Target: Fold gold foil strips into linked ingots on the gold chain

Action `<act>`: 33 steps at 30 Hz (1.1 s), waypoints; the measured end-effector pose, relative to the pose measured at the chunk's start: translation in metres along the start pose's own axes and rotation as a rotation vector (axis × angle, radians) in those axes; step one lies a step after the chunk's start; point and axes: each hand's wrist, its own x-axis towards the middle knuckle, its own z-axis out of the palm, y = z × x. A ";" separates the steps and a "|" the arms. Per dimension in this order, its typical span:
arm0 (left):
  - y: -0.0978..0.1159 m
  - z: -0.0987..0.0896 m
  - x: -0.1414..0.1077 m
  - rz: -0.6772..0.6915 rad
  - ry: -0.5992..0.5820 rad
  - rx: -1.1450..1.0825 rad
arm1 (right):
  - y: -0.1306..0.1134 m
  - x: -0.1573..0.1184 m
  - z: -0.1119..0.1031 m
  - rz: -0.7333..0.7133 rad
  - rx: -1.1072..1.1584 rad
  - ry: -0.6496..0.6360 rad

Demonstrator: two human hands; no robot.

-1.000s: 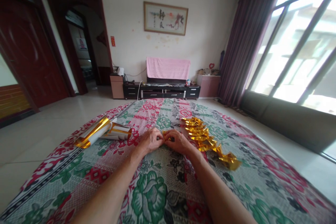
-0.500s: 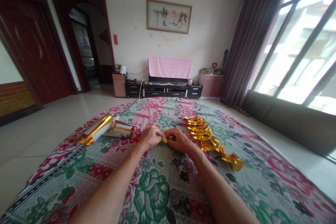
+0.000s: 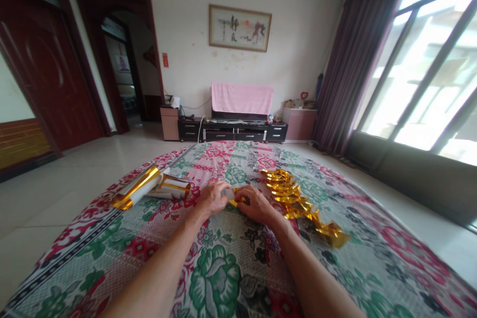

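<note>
We are looking across a wide floral cloth [image 3: 231,278], patterned in green, red and grey, that covers the surface in front of us and fills the lower half of the view. Beyond it lie pale floor tiles, a white wall with a framed picture [image 3: 239,28], a dark low cabinet [image 3: 233,130] with a pink towel [image 3: 242,99] draped above it, dark red doors [image 3: 48,74] on the left and a tall window with purple curtains [image 3: 357,54] on the right. On the cloth, to the right of our hands, a row of folded gold foil pieces [image 3: 298,203] runs away from us in a line, its near end well apart from our wrist. To the left, a loose roll of gold foil sheets [image 3: 151,188] lies curled, near but not touching our left hand [image 3: 212,197]. Both forearms reach forward to the middle of the cloth, where that hand and our right hand [image 3: 254,202] meet, fingertips together. Between them sits a small piece of gold foil [image 3: 233,196], its pale back showing, low against the cloth. The fingers of both hands are pinched closed on it, left on its left edge, right on its right.
</note>
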 end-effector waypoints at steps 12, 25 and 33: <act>0.001 0.004 0.001 0.127 -0.110 0.008 | -0.011 -0.002 0.000 -0.043 -0.081 0.022; 0.004 -0.001 0.000 -0.111 0.038 0.192 | -0.013 -0.001 0.000 0.002 -0.144 -0.009; 0.012 -0.002 -0.004 -0.232 0.103 0.352 | -0.016 0.002 0.003 0.123 -0.244 -0.049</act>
